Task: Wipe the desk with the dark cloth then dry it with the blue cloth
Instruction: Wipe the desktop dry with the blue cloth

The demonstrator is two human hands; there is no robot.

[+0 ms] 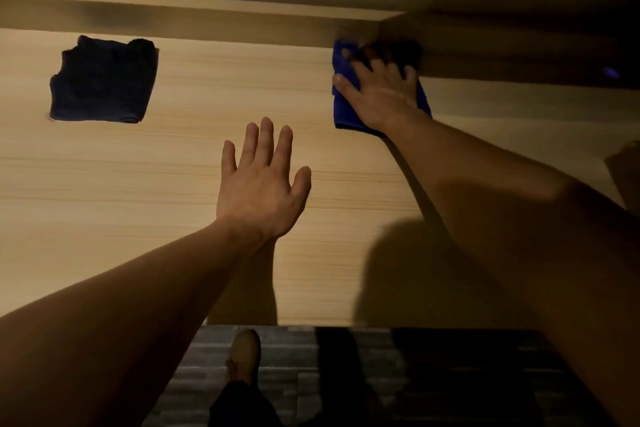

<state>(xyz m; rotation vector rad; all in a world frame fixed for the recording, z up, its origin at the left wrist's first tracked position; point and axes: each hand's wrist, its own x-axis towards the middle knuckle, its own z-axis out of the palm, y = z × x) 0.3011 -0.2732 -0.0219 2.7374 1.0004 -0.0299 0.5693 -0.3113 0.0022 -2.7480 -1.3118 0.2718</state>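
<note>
The light wooden desk (173, 184) fills most of the view. A dark cloth (102, 83) lies folded and flat at the far left, with no hand on it. At the far right, near the raised back ledge, my right hand (381, 94) presses flat on the blue cloth (343, 114), fingers spread over it. The hand covers most of that cloth. My left hand (263, 184) hovers or rests flat over the middle of the desk, fingers apart, holding nothing.
A raised wooden ledge (207, 17) runs along the back of the desk, with a wall above it. The desk's near edge (311, 324) meets a dark patterned floor, where my shoe (244, 354) shows. A shadowed side panel stands at the far right.
</note>
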